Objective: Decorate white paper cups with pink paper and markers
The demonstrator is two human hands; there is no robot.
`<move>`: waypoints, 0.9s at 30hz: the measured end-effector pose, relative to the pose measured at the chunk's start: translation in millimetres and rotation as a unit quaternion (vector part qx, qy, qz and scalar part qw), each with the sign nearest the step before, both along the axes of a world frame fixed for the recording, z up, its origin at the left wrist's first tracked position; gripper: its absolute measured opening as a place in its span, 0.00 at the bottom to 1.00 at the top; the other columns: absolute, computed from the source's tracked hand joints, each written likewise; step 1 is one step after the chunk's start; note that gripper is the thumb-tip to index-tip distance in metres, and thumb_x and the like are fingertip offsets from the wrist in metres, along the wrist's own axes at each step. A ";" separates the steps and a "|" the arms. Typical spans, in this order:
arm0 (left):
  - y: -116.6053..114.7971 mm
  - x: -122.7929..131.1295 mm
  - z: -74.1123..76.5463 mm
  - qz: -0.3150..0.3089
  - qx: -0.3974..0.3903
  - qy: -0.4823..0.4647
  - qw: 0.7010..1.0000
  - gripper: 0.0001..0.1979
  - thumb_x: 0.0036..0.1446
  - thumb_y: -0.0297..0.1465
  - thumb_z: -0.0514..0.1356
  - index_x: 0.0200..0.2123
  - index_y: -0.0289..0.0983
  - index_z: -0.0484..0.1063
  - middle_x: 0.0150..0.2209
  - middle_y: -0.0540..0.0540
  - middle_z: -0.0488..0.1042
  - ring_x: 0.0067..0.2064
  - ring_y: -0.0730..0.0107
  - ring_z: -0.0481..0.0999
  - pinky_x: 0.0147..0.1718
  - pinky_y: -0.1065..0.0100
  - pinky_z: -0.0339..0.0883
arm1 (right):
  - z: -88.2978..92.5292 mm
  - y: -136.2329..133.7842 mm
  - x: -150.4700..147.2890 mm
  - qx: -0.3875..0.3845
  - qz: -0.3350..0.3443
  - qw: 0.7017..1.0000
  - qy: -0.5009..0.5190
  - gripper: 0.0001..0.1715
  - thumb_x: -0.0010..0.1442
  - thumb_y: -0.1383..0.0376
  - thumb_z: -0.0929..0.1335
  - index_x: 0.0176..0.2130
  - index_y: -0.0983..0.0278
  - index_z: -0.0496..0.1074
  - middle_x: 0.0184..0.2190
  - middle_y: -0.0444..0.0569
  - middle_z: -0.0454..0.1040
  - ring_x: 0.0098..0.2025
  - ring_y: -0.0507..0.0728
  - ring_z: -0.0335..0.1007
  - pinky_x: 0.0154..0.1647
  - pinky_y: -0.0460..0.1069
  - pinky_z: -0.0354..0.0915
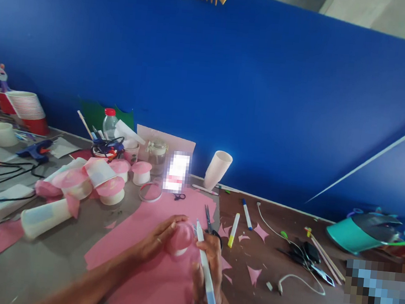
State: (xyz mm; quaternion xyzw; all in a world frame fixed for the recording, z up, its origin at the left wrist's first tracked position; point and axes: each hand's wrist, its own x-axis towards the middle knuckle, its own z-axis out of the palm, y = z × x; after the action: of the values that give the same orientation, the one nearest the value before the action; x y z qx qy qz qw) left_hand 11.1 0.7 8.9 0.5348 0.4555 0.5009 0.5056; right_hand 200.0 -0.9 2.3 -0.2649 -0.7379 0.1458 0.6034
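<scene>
My left hand (161,239) presses its fingers against the side of a small pink dome-shaped piece (182,236) with a white lower rim, like a pink-topped paper cup. Between the fingers of my right hand (210,262) is a slim white marker (205,269) with a pale blue end, its tip pointing up and away beside the dome. Beneath both hands spreads a large sheet of pink paper (135,250). Dark-handled scissors (210,219) lie just beyond my right hand, partly hidden by it.
Pink-topped cups (112,191) cluster at left, behind a lying white cup (48,216). A glass jar (157,155), a blurred bright rectangle (176,173) and a tilted white cup (218,168) stand at the back. Right are markers (233,230), pink scraps (253,275), a cable (305,279) and a teal container (354,233).
</scene>
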 end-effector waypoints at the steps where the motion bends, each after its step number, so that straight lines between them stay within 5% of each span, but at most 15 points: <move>1: 0.2 -0.4 -1.3 0.000 0.000 -0.001 1.000 0.31 0.63 0.55 0.55 0.55 0.38 0.76 0.60 0.37 0.75 0.64 0.44 0.70 0.66 0.49 0.61 | 0.1 -0.1 -1.2 -0.004 0.004 1.000 0.007 0.16 0.72 0.54 0.60 0.50 0.59 0.68 0.42 0.55 0.71 0.43 0.63 0.72 0.41 0.58 0.73; 11: 3.4 3.9 -6.5 0.005 -0.018 -0.021 1.000 0.29 0.63 0.55 0.56 0.54 0.40 0.77 0.59 0.39 0.76 0.64 0.46 0.69 0.66 0.52 0.60 | -7.2 0.7 -5.3 -0.029 0.048 0.998 0.041 0.06 0.71 0.60 0.62 0.43 0.59 0.66 0.32 0.46 0.66 0.34 0.58 0.70 0.34 0.54 0.70; 27: 3.0 4.2 -4.8 0.010 -0.007 -0.011 1.000 0.29 0.64 0.55 0.55 0.54 0.39 0.77 0.58 0.39 0.76 0.63 0.47 0.70 0.65 0.51 0.61 | 4.7 -6.8 -2.9 -0.057 0.040 0.998 0.006 0.07 0.72 0.60 0.60 0.44 0.58 0.65 0.39 0.48 0.75 0.44 0.61 0.77 0.40 0.54 0.72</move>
State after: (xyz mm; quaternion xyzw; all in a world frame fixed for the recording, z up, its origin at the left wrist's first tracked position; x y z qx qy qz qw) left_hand 15.3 3.6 4.2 0.5209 0.4586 0.5090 0.5093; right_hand 197.1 -7.7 7.1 -0.2680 -0.7351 0.2130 0.5852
